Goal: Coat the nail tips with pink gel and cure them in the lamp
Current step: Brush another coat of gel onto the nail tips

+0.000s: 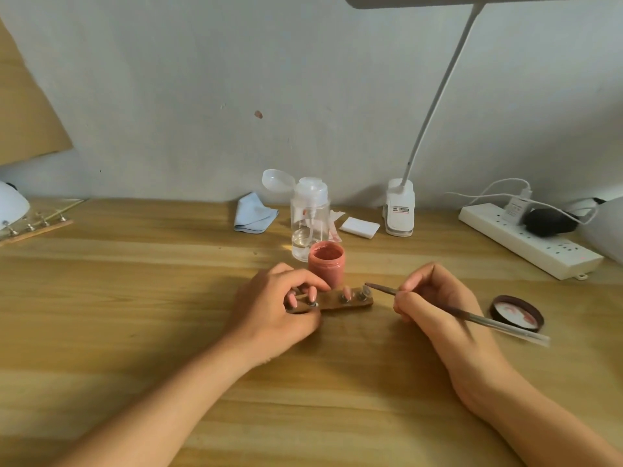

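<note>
One wide-angle view, worn on the person's head, looks forward and down across the light wooden tabletop [135,298] to the pale grey wall [202,79] behind it. It sits close: the left hand [269,311] and right hand [438,308] lie mid-frame, forearms cut by the bottom edge, a white lamp head [472,0] clipped by the top.

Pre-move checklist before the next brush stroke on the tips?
1. jar open: ok, lid lies off to the right.
2. holder steadied: ok, left hand grips its left end.
3. brush held: ok, right hand pinches it, tip toward the nail tips.
4. brush loaded with gel: cannot tell.
5. nail tips evenly coated: cannot tell, blurred.
6. cure lamp on the table: ok, far left, partly in view.
</note>
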Demonstrator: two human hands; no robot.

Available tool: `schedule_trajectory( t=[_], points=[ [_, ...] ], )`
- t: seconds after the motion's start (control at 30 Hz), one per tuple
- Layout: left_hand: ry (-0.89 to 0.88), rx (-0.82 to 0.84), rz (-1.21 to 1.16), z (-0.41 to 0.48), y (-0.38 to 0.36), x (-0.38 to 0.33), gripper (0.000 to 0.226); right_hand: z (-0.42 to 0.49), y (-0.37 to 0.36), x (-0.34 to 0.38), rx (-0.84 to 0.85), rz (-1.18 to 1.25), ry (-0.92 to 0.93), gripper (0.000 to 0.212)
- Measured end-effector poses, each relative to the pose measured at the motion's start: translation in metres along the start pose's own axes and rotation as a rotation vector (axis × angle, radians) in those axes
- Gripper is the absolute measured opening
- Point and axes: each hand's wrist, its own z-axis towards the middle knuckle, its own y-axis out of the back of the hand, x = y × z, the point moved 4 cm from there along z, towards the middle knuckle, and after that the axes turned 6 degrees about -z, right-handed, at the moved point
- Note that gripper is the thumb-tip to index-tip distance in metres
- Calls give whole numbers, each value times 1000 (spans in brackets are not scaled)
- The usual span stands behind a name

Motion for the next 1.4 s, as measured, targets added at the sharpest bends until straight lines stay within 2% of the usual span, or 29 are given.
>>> schedule_trajectory(
  t=[0.23,0.7,1.27,1.4],
  points=[
    [-4,1,4,-1,1,-2,32,0,-1,-1,23,-72,2,7],
    [4,1,3,-1,2,-4,32,-1,2,3,-41,-49,-16,6],
    [19,1,-3,-2,1,-2,34,-3,1,2,-34,-19,-13,5],
    [28,7,-7,-4,2,-5,31,-3,-1,2,-25,-76,4,6]
  ],
)
